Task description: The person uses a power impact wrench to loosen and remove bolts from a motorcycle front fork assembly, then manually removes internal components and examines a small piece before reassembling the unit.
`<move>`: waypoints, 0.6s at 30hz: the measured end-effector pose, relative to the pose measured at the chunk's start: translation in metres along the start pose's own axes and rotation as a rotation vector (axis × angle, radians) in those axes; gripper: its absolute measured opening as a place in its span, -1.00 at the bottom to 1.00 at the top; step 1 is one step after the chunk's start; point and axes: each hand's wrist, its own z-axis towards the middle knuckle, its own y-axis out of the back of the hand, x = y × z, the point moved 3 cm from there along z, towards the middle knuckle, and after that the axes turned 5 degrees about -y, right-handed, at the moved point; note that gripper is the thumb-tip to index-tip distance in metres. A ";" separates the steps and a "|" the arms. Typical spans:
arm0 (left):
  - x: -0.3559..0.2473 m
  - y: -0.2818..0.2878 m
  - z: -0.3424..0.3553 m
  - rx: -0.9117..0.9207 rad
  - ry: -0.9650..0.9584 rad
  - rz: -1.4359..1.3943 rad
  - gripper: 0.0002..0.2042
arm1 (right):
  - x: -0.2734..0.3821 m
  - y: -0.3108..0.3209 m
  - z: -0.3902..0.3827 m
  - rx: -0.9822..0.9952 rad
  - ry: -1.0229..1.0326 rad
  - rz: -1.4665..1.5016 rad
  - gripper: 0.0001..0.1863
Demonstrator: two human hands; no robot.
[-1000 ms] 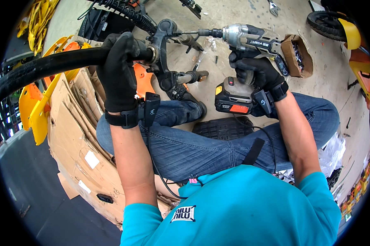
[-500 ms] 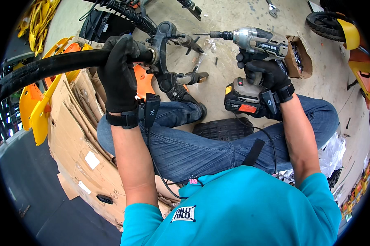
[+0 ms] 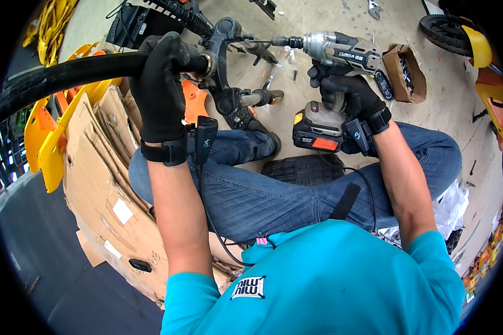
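Observation:
My gloved left hand (image 3: 159, 92) is wrapped round a thick black tube (image 3: 78, 76), near its end. That end meets a dark metal clamp (image 3: 220, 58) with a bolt sticking out at its upper right. In my gloved right hand (image 3: 353, 96) is a cordless impact driver (image 3: 346, 52), gripped by the handle above its battery pack (image 3: 318, 129). The driver lies level and its long thin bit points left. The bit's tip is at the bolt on the clamp; whether they touch I cannot tell.
An open cardboard box (image 3: 393, 70) of small metal parts stands right of the driver. Flattened cardboard (image 3: 109, 184) and yellow and orange panels (image 3: 50, 148) lie at the left. A black wheel (image 3: 444, 33) is at the far right. An adjustable wrench (image 3: 374, 9) lies on the floor.
My right hand has brought the driver left and slightly up, so its bit is closer to the clamp. My left hand still grips the tube and has shifted slightly upward.

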 end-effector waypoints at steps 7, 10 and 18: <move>0.000 0.000 -0.002 -0.010 -0.033 0.093 -0.91 | 0.000 -0.002 0.004 0.026 -0.003 0.026 -0.54; 0.000 -0.002 0.002 -0.083 0.067 0.031 -0.86 | 0.001 -0.004 0.003 0.011 0.010 0.017 -0.55; -0.004 -0.007 0.001 -0.108 0.068 0.026 -0.83 | 0.004 -0.002 0.004 -0.026 0.009 -0.065 -0.56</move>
